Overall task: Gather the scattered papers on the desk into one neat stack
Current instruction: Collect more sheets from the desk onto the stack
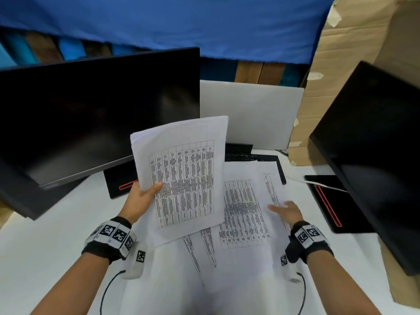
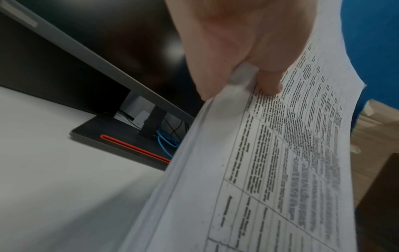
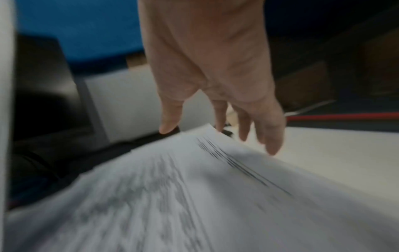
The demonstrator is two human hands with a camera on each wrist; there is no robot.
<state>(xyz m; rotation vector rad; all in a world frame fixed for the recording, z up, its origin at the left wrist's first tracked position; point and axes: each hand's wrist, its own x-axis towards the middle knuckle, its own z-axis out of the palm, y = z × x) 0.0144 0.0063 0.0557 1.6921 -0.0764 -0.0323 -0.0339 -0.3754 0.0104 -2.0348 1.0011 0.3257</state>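
Observation:
My left hand (image 1: 145,196) holds a small sheaf of printed papers (image 1: 181,173) above the desk, thumb on top and fingers underneath; the left wrist view shows the thumb (image 2: 270,83) pinching the sheaf's edge (image 2: 280,170). More printed sheets (image 1: 243,212) lie overlapping on the white desk (image 1: 45,246) in front of me. My right hand (image 1: 284,209) hovers over their right side with fingers straight and spread, holding nothing; in the blurred right wrist view the fingers (image 3: 272,139) are just above the loose sheets (image 3: 172,196).
A dark monitor (image 1: 91,114) stands at the left with its red-lined base (image 1: 122,180), another monitor (image 1: 375,144) at the right. A keyboard (image 1: 250,158) lies behind the papers, a white panel (image 1: 252,112) behind that, cardboard (image 1: 352,64) at far right.

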